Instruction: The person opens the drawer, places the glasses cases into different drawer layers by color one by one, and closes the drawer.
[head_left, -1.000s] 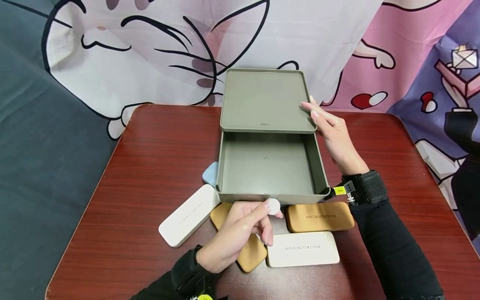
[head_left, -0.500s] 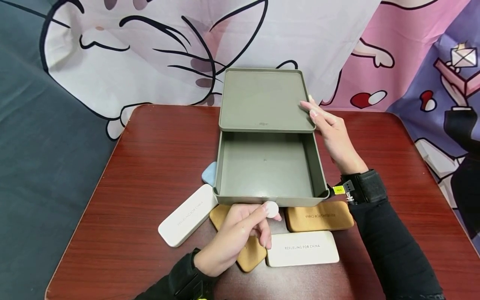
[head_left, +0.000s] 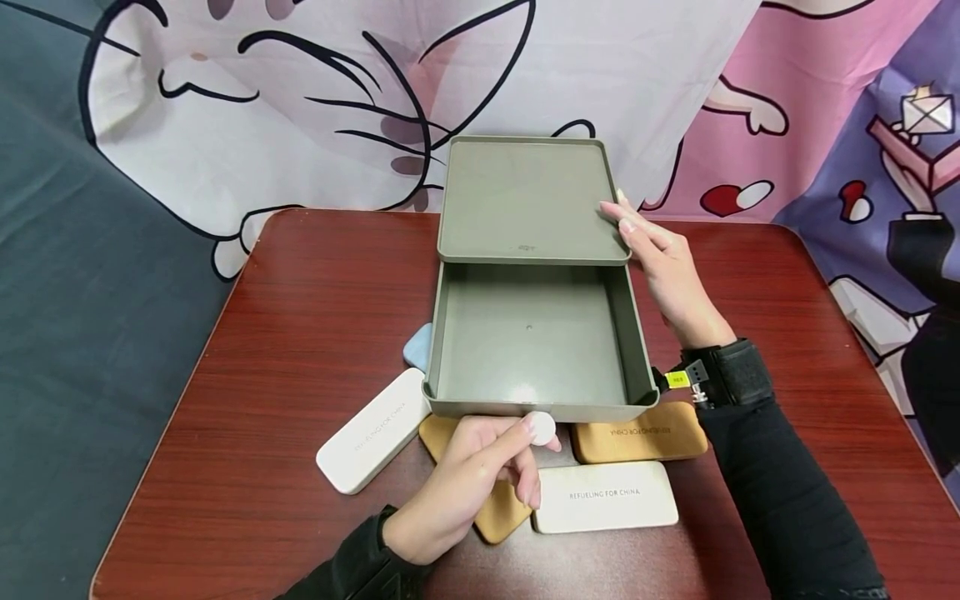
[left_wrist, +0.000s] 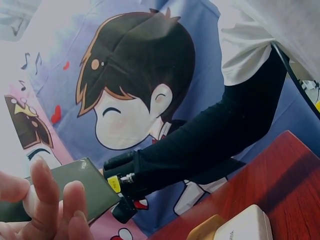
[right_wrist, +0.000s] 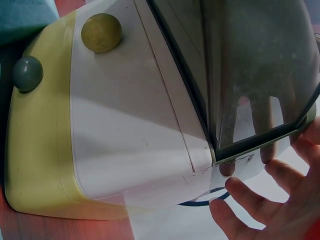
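On the table stands a small drawer cabinet with a grey-green top (head_left: 525,200). Its grey-green top drawer (head_left: 528,350) is pulled out towards me, with nothing inside. My left hand (head_left: 480,475) pinches the drawer's round white knob (head_left: 542,428) between thumb and forefinger; the other fingers hang below. Against the cabinet's right upper edge rest the extended fingers of my right hand (head_left: 667,267). In the right wrist view, lower down are a white drawer (right_wrist: 125,110) with an olive knob (right_wrist: 101,33) and a yellow drawer (right_wrist: 40,150) with a grey-green knob (right_wrist: 27,74).
Around the cabinet's front lie two white cases (head_left: 375,429), a gold case (head_left: 637,432) and another gold case (head_left: 501,512) partly under my left hand. A light-blue object (head_left: 417,347) shows at the cabinet's left. A cartoon-print cloth (head_left: 300,108) hangs behind the table.
The drawer has slid slightly further out towards me, its knob and my left hand moving down with it. My right hand has stayed at the cabinet's edge.
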